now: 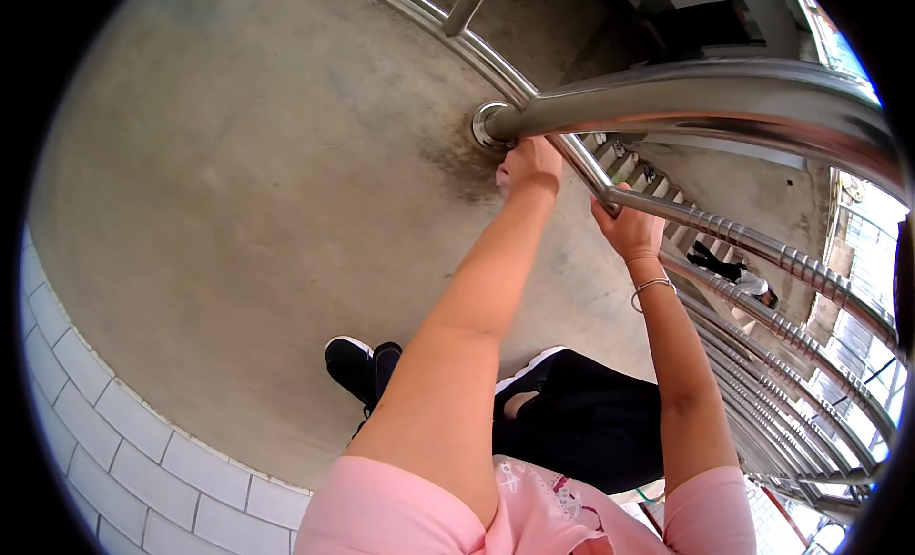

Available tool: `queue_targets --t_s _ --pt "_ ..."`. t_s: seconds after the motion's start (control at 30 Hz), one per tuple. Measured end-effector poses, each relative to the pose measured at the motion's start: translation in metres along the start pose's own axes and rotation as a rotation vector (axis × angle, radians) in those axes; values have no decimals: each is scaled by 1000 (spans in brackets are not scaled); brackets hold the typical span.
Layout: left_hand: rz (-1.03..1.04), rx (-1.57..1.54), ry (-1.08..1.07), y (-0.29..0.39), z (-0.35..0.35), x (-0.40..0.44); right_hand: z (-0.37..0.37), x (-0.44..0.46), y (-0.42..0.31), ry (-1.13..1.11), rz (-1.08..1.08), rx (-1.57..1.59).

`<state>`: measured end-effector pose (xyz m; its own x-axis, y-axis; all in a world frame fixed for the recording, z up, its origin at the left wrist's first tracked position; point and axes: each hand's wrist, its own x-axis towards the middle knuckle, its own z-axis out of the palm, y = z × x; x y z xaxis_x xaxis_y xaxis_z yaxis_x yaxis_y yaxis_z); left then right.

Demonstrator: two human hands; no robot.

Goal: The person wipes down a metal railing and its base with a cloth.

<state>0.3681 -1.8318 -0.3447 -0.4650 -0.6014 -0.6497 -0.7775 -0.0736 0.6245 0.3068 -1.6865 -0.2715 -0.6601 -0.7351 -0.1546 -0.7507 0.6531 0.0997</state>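
My left hand (534, 164) is closed around a pink cloth (502, 177), of which only a small part shows. It is at the foot of the thick metal post (667, 102), close to the round base flange (485, 126). To its right, my right hand (633, 223) grips the metal railing (596, 178) where a thin upright bar meets the lower rail. A bracelet (652, 286) is on my right wrist.
Below the hands are black shoes (351, 364) on the concrete floor (238, 193). White tiles (133, 421) line the lower left. Beyond the railing bars, a person (753, 282) is by the stairs (658, 185).
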Motion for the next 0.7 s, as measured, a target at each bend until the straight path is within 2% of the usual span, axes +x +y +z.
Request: queue_targets --t_s 0.03,0.07,0.13,0.17,0.23,0.33,0.43,0.67,0.7 --pt "105 142 46 -5 2 1 0 0 0 1 -9 5" --pt "103 147 48 -11 4 3 -1 0 0 3 -17 9" --pt "221 385 6 -21 1 3 -3 0 -3 -3 -9 4" --pt "221 388 9 -27 -1 4 -3 0 -2 10 -17 13" --pt "415 535 31 -42 -2 5 -2 -1 -2 29 -20 38" --pt "503 631 28 -61 -8 7 -4 -2 -2 48 -20 65" --pt "458 642 102 -68 -18 3 0 -2 1 59 -30 43" --pt "458 725 127 -69 -53 7 3 -4 4 57 -30 24" --pt "465 669 226 -70 -56 8 3 -3 4 59 -32 28"
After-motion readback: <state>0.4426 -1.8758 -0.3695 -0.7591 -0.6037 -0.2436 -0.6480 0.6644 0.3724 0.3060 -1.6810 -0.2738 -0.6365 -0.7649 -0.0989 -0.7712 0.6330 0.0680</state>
